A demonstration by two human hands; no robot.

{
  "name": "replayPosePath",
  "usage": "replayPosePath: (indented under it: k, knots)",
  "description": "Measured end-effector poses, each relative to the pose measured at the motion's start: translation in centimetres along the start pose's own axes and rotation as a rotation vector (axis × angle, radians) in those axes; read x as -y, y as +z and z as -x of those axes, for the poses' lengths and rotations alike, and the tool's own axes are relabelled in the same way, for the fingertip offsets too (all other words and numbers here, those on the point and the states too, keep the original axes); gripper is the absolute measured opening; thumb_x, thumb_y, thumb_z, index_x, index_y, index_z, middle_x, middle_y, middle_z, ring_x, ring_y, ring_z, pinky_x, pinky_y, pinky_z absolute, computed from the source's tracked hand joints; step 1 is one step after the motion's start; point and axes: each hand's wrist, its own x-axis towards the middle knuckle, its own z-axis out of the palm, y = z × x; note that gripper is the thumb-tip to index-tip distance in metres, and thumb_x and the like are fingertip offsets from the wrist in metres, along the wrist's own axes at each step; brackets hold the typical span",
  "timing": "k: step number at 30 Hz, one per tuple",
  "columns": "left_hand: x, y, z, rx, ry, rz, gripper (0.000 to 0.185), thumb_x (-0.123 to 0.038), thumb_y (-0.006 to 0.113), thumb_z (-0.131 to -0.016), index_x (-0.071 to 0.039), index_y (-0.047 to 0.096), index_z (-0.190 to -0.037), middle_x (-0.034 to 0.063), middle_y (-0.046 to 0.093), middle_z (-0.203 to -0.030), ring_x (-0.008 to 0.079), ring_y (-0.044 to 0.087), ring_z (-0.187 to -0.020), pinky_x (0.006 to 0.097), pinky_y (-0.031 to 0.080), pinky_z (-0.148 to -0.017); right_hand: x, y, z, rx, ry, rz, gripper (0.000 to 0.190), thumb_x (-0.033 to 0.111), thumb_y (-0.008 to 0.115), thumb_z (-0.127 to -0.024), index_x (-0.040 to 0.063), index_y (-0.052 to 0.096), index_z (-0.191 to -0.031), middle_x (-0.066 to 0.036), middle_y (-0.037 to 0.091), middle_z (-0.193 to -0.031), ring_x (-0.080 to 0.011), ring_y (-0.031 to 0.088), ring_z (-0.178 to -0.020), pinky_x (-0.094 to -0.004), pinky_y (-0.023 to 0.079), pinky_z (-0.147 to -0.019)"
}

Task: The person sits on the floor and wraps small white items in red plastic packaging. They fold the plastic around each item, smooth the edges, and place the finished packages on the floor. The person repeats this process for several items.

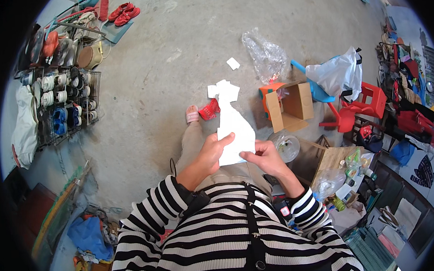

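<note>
A white paper sheet or stack [236, 125] is held in front of my body, narrowing towards its far end. My left hand [213, 150] grips its left edge, with the thumb on top. At the near right corner my right hand [265, 157] pinches it between thumb and fingers. Just beyond lie more white paper pieces [228, 90], which partly overlap it in the view, so I cannot tell whether they are joined. A red packet [209, 110] rests on the floor beside my slippered foot [192, 114].
An opened cardboard box [289, 106] stands to the right below a clear plastic bag [265, 54]. Past it are a blue chair [319, 89] and red stools [369, 100]. A clear round container [286, 146] is near my right arm. A wire shoe rack [68, 102] stands left.
</note>
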Motion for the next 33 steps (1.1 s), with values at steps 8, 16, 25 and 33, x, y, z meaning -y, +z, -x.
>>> replayPosePath:
  k: [8, 16, 25, 33]
  knots:
    - [-0.5, 0.2, 1.9, 0.013, -0.01, -0.47, 0.029, -0.019, 0.057, -0.094, 0.004, 0.058, -0.111, 0.0044, 0.064, -0.096, 0.0103, 0.06, -0.084, 0.0265, 0.049, -0.076, -3.9, -0.6, -2.8, 0.158, 0.527, -1.169, 0.063, 0.051, 0.048, -0.093, -0.006, 0.052, -0.12, -0.016, 0.061, -0.114, -0.0228, 0.062, -0.1, -0.0337, 0.052, -0.085]
    - [0.6, -2.5, 1.4, -0.005, 0.031, -0.747, 0.03, -0.02, 0.056, -0.093, 0.004, 0.058, -0.11, 0.0049, 0.064, -0.094, 0.0104, 0.058, -0.082, 0.0276, 0.047, -0.075, 0.7, -5.4, -7.9, -0.197, 0.224, -0.969, 0.034, 0.022, 0.051, -0.095, -0.006, 0.055, -0.115, -0.014, 0.064, -0.107, -0.0205, 0.064, -0.097, -0.0316, 0.052, -0.084]
    - [1.2, -0.8, -1.9, -0.051, 0.068, -0.332, 0.031, -0.016, 0.05, -0.094, 0.005, 0.055, -0.115, 0.0108, 0.063, -0.106, 0.0153, 0.06, -0.093, 0.0309, 0.048, -0.084, 1.5, -1.4, -1.6, -0.121, 0.061, -0.837, 0.025, 0.014, 0.06, -0.092, -0.004, 0.062, -0.108, -0.01, 0.066, -0.105, -0.016, 0.063, -0.093, -0.0304, 0.05, -0.083]
    - [-0.1, -0.1, -2.0, -0.006, -0.055, 0.103, 0.034, -0.015, 0.042, -0.097, 0.008, 0.05, -0.119, 0.0149, 0.06, -0.113, 0.0218, 0.061, -0.1, 0.0344, 0.05, -0.088, -1.5, -0.7, -1.2, -0.079, 0.07, -0.537, 0.024, 0.016, 0.061, -0.091, -0.003, 0.064, -0.107, -0.003, 0.066, -0.094, -0.0076, 0.057, -0.083, -0.0232, 0.046, -0.075]
